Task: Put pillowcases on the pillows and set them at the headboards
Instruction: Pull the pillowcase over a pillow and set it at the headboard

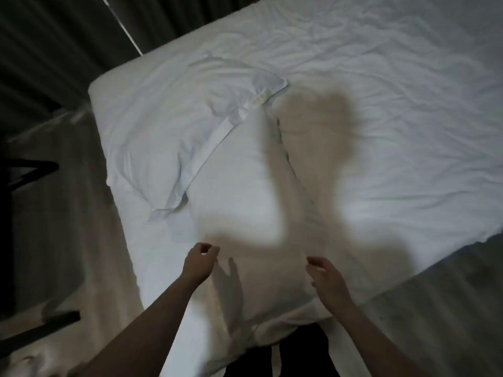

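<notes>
A plump white pillow lies on the near corner of the bed, blurred by motion, with its near end hanging over the mattress edge. Behind it to the left lies a second pillow in a wrinkled white pillowcase whose flap end points toward me. My left hand hovers at the near pillow's left edge with fingers loosely curled and nothing in them. My right hand hovers over the pillow's right side, fingers bent, holding nothing that I can see.
The bed is covered with a creased white sheet and fills the right and middle. Dark curtains hang at the back left. A dark chair frame stands on the floor at the left. Dark floor lies at the right.
</notes>
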